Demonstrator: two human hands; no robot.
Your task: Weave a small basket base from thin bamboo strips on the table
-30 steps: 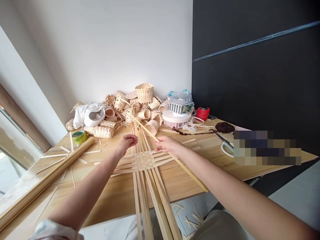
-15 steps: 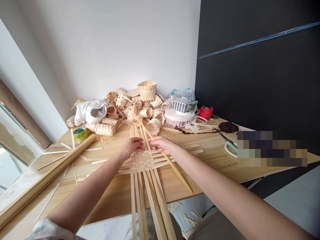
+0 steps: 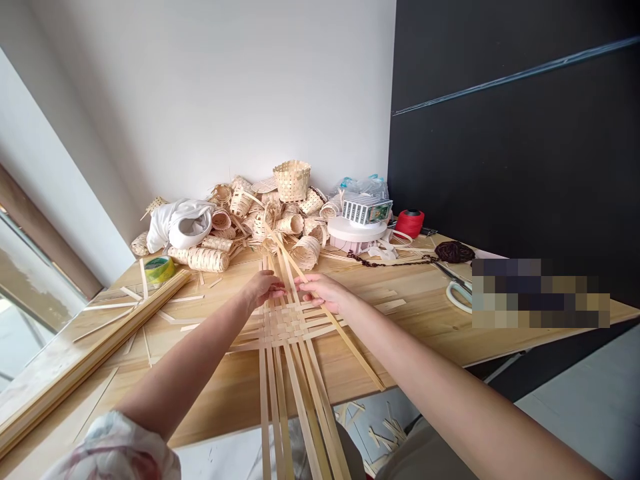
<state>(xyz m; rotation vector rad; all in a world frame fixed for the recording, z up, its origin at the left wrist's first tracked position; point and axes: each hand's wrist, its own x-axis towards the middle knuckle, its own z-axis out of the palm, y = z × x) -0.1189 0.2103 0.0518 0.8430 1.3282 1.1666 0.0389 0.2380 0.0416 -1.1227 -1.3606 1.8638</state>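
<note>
Right hand [image 3: 323,291] pinches a loose strip [image 3: 353,347] between thumb and fingers; the left hand [image 3: 265,288] is beside it, fingers curled over the lengthwise strips [image 3: 266,400], though whether they grip cannot be told. The loose strip slants from near right, at the front edge of the desk [image 3: 425,327], to far left, oblique to the lengthwise ones, with the right hand nearer it. Just on the body side of both hands lies the woven patch [image 3: 287,325], flat, pale and checkered, its ends spreading outward. Farther back, small baskets [image 3: 305,252] lie heaped.
</note>
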